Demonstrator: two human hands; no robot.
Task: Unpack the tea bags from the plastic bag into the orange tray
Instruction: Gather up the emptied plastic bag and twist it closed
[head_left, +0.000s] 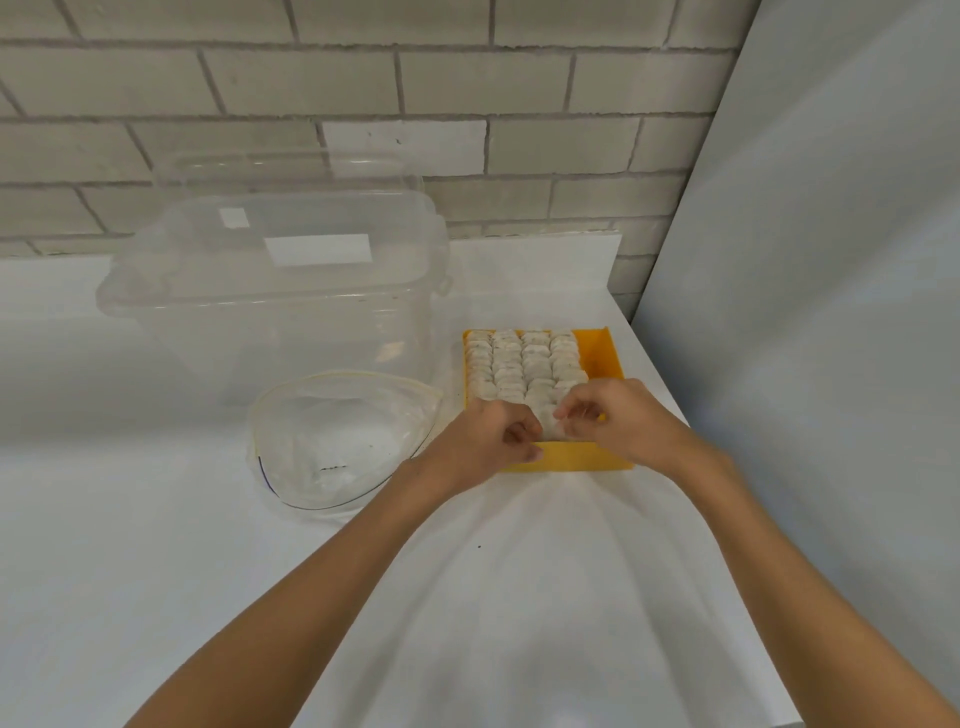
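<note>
2 hands: the left hand (488, 439) and right hand (610, 415) each pinch 1 round white tea bag (550, 425) over the near end of 1 flat orange plastic tray (605, 358). 1 large clear lidded plastic tub (270, 291) stands behind 1 open clear plastic zip bag (337, 431), left of the tray's 4 rows of tea bags (519, 364). All sit on 1 white table (156, 545) against a grey brick wall (363, 83).

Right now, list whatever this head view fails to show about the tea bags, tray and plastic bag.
All in the head view:
- The left hand and right hand cover the near end of the orange tray, so the front rows of tea bags are uncountable.
- The held tea bag: the right hand's fingers hide most of it; left grip unclear.
- The plastic bag: crumpled, glary film; remaining contents unclear.
</note>
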